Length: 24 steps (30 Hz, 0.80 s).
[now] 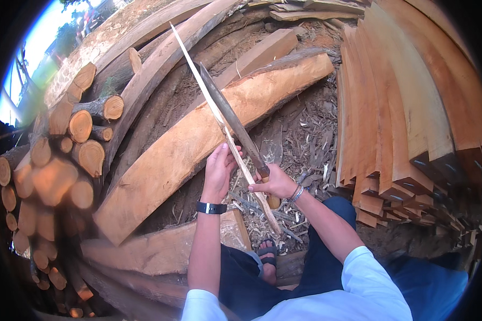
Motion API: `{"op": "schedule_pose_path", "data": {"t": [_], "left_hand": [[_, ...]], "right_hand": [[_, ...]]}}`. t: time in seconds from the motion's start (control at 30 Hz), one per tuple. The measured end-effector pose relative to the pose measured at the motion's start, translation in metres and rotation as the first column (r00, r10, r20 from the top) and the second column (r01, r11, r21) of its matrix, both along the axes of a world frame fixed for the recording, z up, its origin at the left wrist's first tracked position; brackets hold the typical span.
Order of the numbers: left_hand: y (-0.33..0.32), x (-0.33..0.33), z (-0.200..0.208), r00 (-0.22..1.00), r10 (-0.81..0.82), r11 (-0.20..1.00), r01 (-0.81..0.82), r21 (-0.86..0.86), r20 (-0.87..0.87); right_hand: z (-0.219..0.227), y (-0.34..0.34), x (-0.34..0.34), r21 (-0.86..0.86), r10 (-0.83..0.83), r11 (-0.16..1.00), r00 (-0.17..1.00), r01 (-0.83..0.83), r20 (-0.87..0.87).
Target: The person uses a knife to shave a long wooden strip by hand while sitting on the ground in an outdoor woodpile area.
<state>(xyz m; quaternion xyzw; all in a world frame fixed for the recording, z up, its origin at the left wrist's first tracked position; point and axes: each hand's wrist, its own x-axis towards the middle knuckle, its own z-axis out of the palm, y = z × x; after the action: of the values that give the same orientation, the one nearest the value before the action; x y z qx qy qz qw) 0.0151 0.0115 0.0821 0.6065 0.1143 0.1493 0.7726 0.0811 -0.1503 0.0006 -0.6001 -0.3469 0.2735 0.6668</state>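
A long, thin, pale wooden stick [208,94] slants across the middle, its far end tapered to a point. My left hand [218,170] is closed around the stick's middle, a dark-banded watch on its wrist. In my right hand [276,183] is a machete [234,119], gripped by its wooden handle, with the dark blade reaching away to the far left alongside the stick. My right thumb lies against the stick's lower part. Blade and stick cross near my hands, both above a large bark-edged wood slab [158,160].
Cut logs [80,126] are stacked at the left. Sawn planks [383,107] stand in a dense pile at the right. Wood shavings [310,150] litter the ground, and another timber piece [155,251] lies near my legs. My sandaled foot [268,257] is below the hands.
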Motion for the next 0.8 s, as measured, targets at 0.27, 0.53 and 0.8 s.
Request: {"op": "schedule_pose_path", "data": {"t": [0.27,0.53,0.8], "left_hand": [[0.016,-0.038,0.005,0.952,0.252,0.941,-0.283,0.184,0.176],[0.079,-0.150,0.013,0.811,0.481,0.836,-0.539,0.104,0.332],[0.111,-0.235,-0.069,0.793,0.514,0.824,-0.563,0.071,0.327]], "right_hand": [[0.007,0.002,-0.007,-0.097,0.029,0.995,0.994,-0.018,0.109],[0.000,-0.006,-0.002,-0.296,-0.087,0.946,0.982,0.134,0.167],[-0.027,-0.003,-0.005,-0.364,0.001,0.922,0.939,0.131,0.343]]}}
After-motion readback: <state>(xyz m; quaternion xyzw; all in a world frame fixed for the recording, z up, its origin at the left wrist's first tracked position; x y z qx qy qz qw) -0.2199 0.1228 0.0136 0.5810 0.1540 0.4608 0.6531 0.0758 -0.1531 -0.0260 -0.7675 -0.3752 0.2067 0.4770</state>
